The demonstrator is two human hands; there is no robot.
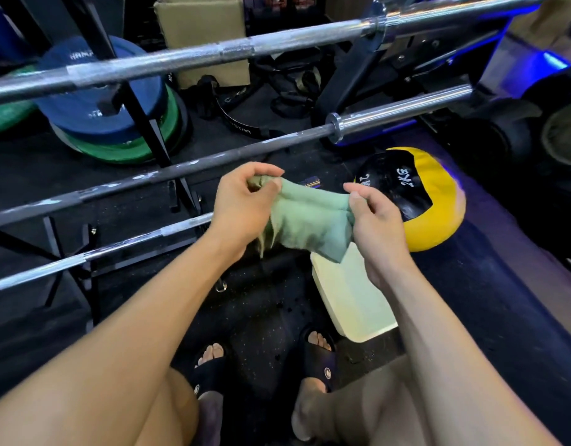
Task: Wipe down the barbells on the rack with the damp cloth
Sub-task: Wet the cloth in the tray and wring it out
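Note:
A green cloth (305, 222) is stretched between my two hands in the middle of the view. My left hand (242, 204) pinches its bunched left end, and my right hand (372, 220) grips its right end; the rest hangs down. Three barbells lie across the black rack ahead of me: a chrome top bar (187, 56), a dark middle bar (181, 167) with a chrome sleeve at right, and a lower chrome bar (116, 249) just left of my left wrist. Neither hand touches a bar.
A yellow and black 2 kg medicine ball (438, 201) lies right of my right hand. A pale flat board (355, 304) lies on the black floor below the cloth. Blue and green weight plates (116, 123) are stacked at back left, with a cardboard box (200, 27) behind.

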